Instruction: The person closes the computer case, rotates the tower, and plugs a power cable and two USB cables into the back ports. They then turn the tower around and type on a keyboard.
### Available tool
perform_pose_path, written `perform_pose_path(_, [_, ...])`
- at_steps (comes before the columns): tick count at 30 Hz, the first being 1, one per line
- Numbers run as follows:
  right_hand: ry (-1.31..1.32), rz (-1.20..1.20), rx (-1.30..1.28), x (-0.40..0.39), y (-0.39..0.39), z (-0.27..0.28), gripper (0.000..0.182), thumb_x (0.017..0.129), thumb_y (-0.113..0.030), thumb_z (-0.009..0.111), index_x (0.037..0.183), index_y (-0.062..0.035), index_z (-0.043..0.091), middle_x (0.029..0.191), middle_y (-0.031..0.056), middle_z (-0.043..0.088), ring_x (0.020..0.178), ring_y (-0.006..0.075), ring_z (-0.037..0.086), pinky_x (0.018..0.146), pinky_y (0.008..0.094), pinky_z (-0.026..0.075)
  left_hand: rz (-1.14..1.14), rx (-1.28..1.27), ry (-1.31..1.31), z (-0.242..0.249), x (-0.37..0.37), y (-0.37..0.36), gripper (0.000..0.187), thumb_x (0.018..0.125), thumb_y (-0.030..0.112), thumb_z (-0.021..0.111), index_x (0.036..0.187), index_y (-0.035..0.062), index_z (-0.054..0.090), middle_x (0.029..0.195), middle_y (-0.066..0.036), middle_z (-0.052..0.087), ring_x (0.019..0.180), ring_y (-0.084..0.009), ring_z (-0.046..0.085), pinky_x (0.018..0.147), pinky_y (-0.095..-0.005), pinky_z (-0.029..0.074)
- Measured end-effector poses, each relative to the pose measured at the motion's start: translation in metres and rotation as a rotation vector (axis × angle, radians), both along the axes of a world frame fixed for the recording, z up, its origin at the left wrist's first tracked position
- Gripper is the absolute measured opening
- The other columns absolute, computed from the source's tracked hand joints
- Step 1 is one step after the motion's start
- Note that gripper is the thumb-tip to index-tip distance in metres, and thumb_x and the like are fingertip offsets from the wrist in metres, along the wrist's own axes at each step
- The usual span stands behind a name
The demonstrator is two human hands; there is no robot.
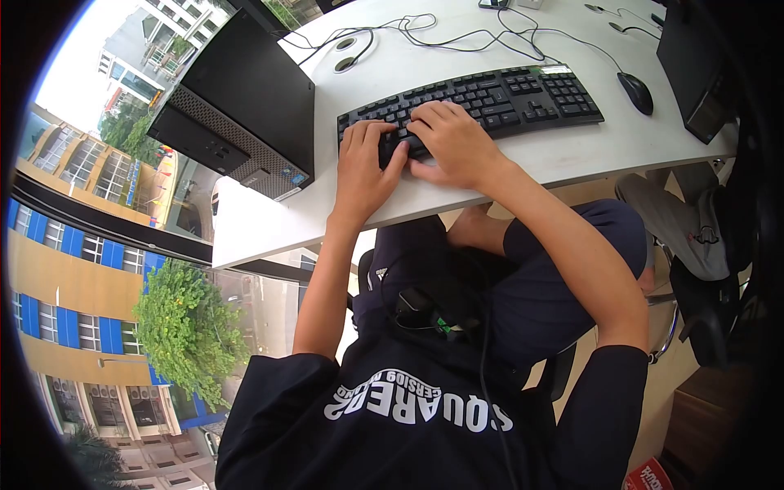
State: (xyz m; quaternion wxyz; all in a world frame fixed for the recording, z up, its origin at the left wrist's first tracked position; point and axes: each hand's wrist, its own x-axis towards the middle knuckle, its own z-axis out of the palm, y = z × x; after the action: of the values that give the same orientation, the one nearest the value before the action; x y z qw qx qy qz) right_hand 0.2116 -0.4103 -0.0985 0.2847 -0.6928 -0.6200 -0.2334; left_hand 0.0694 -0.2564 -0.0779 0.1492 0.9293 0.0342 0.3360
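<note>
A black keyboard (523,102) lies near the front edge of the white desk. Over its left end is my left hand (366,167), the fingers slightly bent and touching the keys. Just beside it, my right hand (456,143) rests across the left-middle keys with its fingers spread and curved. The two thumbs come close together by the keyboard's front edge. Neither hand holds anything, and both cover some of the keys.
A black desktop computer (245,106) stands left of the keyboard. To the right are a black mouse (634,93) and another dark case (702,73). Cables (490,34) run across the back of the white desk (563,159). A window is on the left; another person's leg (682,224) shows at right.
</note>
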Motion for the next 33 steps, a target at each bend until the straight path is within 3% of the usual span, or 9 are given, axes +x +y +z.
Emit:
perform_pose_path(3, [0.000,-0.015,0.094,-0.002,0.000,-0.001,0.054,0.082,-0.034,0.080,0.121,0.0016,0.070,0.130,0.0179,0.064,0.129,0.0349,0.058,0.114,0.0475,0.044,0.009,0.019,-0.002,-0.001,0.000,0.000,0.031,0.097,0.019,0.074,0.123,0.0035,0.069,0.125,-0.015,0.066,0.122,-0.0368,0.058,0.106,-0.0448,0.047])
perform_pose_path(12, [-0.006,-0.132,0.002,-0.003,-0.002,-0.001,0.067,0.082,-0.042,0.079,0.136,-0.0044,0.067,0.139,0.0175,0.058,0.137,0.0348,0.052,0.120,0.0549,0.037,0.021,0.028,0.002,-0.003,0.000,0.000,0.032,0.098,0.021,0.074,0.125,0.0042,0.071,0.129,-0.016,0.065,0.126,-0.0365,0.057,0.108,-0.0456,0.046])
perform_pose_path(15, [-0.036,-0.214,0.070,-0.005,0.001,-0.005,0.074,0.080,-0.054,0.079,0.131,-0.0018,0.065,0.136,0.0169,0.059,0.132,0.0338,0.053,0.118,0.0582,0.036,0.010,0.010,-0.024,-0.004,0.001,0.001,0.032,0.097,0.021,0.075,0.123,0.0028,0.071,0.128,-0.017,0.066,0.124,-0.0371,0.059,0.107,-0.0453,0.047])
perform_pose_path(21, [0.009,-0.381,0.058,-0.009,0.001,-0.002,0.087,0.077,-0.059,0.082,0.133,0.0024,0.057,0.126,0.0155,0.059,0.126,0.0326,0.055,0.116,0.0570,0.039,0.087,0.052,-0.109,-0.007,0.001,0.003,0.036,0.094,0.021,0.079,0.120,0.0000,0.068,0.124,-0.018,0.068,0.121,-0.0373,0.061,0.106,-0.0449,0.048])
perform_pose_path(24, [-0.003,-0.380,0.048,-0.010,0.001,-0.001,0.082,0.077,-0.060,0.082,0.126,0.0022,0.062,0.123,0.0148,0.060,0.123,0.0317,0.056,0.114,0.0548,0.041,0.139,-0.024,-0.059,-0.005,0.001,0.003,0.037,0.094,0.022,0.079,0.121,0.0003,0.068,0.124,-0.018,0.068,0.122,-0.0372,0.061,0.106,-0.0447,0.048])
perform_pose_path(27, [0.065,-0.356,-0.037,-0.012,-0.002,0.004,0.076,0.075,-0.052,0.085,0.122,0.0044,0.065,0.129,0.0170,0.061,0.129,0.0343,0.055,0.116,0.0504,0.041,0.146,-0.001,-0.061,-0.006,0.001,0.001,0.038,0.095,0.023,0.078,0.123,0.0008,0.068,0.125,-0.017,0.069,0.122,-0.0371,0.061,0.107,-0.0452,0.046])
perform_pose_path(33, [0.040,-0.370,-0.002,-0.013,-0.002,0.002,0.071,0.076,-0.051,0.084,0.118,0.0038,0.068,0.133,0.0182,0.061,0.131,0.0348,0.054,0.117,0.0507,0.040,0.136,0.056,-0.074,-0.009,0.001,0.004,0.042,0.097,0.026,0.076,0.130,0.0020,0.068,0.130,-0.016,0.068,0.125,-0.0363,0.060,0.112,-0.0463,0.042])
